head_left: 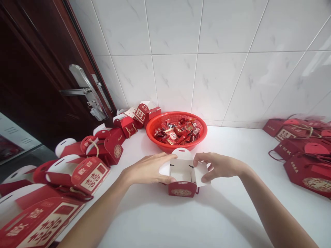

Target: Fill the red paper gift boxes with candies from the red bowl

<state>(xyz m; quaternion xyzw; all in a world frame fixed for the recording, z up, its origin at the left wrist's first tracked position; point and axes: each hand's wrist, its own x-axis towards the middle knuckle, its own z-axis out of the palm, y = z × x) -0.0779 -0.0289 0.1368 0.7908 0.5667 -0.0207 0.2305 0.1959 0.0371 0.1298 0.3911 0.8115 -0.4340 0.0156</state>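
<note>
A small red gift box (182, 189) stands upright on the white table in front of me, its top flaps spread apart. Its white inside shows, with no candy in it, and black cord ends stick out near the far corners. My left hand (151, 168) grips the left side, thumb at the near corner and fingers at the far one. On the right, my right hand (218, 165) holds the white side flap between curled fingers and thumb. Just behind the box sits a red plastic basket (152, 137) of red-wrapped candies (178, 132).
Several open red gift boxes (86, 174) line the left side of the table (165, 220). More red boxes (307, 168), apparently closed, are grouped at the right. A tiled wall (176, 75) rises behind, and a dark door (41, 55) stands at the left.
</note>
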